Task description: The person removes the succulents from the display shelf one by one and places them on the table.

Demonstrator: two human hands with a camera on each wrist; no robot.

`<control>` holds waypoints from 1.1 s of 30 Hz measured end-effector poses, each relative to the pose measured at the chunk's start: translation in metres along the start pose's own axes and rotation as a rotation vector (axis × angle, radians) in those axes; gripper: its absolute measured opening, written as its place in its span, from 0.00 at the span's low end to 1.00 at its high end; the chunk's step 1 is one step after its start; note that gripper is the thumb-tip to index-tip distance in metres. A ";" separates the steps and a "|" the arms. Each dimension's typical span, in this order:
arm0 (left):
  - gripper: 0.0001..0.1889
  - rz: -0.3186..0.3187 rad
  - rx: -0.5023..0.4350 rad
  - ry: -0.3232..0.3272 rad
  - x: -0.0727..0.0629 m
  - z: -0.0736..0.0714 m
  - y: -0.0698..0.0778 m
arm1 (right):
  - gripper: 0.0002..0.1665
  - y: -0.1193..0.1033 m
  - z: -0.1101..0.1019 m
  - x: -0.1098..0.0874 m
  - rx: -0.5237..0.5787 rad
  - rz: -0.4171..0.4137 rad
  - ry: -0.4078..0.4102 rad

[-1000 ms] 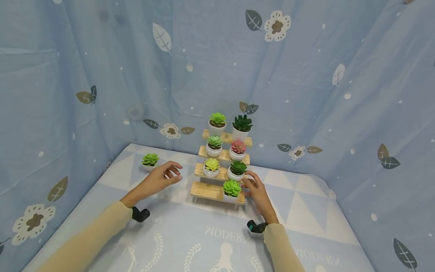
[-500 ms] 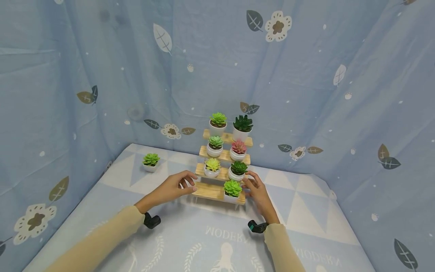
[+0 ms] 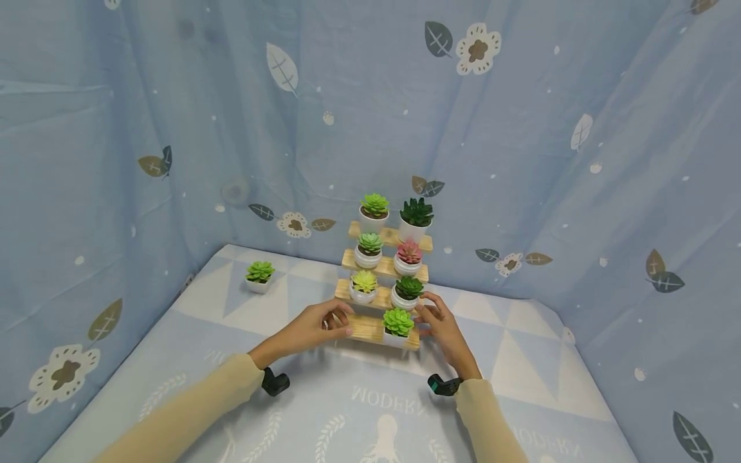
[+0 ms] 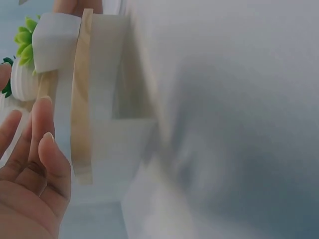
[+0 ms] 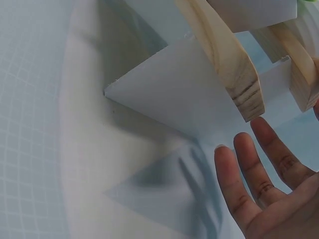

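A tiered wooden stand (image 3: 366,328) carries several potted succulents in white pots. The lowest shelf (image 4: 81,114) holds one bright green succulent (image 3: 397,321) toward its right end. My left hand (image 3: 321,326) is at that shelf's left end, its fingers loosely bent and holding nothing; contact with the wood is unclear. At the stand's right side, my right hand (image 3: 444,331) has its fingers extended. One fingertip is close to or touching the lowest shelf's end in the right wrist view, while its index finger is near the dark green succulent (image 3: 408,289) one tier up.
Another green succulent (image 3: 259,275) in a white square pot stands apart on the table (image 3: 492,411), left of the stand. A blue patterned curtain (image 3: 347,116) hangs behind and at both sides.
My left hand has moved right, from near the lone succulent to the left end of the lowest shelf. The right hand stays beside the stand. The view has shifted slightly.
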State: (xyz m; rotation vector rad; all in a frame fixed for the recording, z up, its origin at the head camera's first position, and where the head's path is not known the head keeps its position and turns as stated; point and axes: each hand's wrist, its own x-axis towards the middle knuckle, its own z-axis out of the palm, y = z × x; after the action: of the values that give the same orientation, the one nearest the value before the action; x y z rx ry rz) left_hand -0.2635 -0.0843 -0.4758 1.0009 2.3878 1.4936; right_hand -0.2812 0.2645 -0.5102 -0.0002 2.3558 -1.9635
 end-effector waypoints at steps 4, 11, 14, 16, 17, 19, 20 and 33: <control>0.22 -0.010 -0.023 0.004 0.003 0.005 0.003 | 0.36 -0.001 0.000 0.001 -0.005 -0.012 0.003; 0.22 0.000 -0.037 0.019 0.009 0.015 0.003 | 0.38 -0.002 0.001 0.000 0.005 -0.005 0.012; 0.24 0.001 -0.039 0.011 0.010 0.020 0.003 | 0.38 -0.001 0.002 -0.002 0.017 0.002 0.015; 0.25 0.005 -0.046 0.005 0.012 0.022 0.004 | 0.38 -0.001 0.002 -0.002 0.020 0.001 0.015; 0.25 0.009 -0.045 0.002 0.013 0.024 0.004 | 0.38 0.000 0.002 -0.002 0.022 -0.001 0.013; 0.25 0.016 -0.052 0.000 0.015 0.027 0.005 | 0.37 -0.001 0.002 -0.002 0.021 -0.003 0.015; 0.26 0.019 -0.051 -0.001 0.016 0.028 0.006 | 0.37 -0.001 0.002 -0.002 0.017 -0.004 0.014; 0.31 0.032 -0.040 -0.012 0.027 0.046 0.015 | 0.36 -0.001 0.002 -0.001 0.032 0.027 -0.001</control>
State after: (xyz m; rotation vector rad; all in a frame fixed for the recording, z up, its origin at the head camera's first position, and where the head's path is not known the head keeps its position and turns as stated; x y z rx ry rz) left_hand -0.2569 -0.0293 -0.4802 1.0402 2.3349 1.5360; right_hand -0.2799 0.2622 -0.5095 0.0329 2.3108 -1.9886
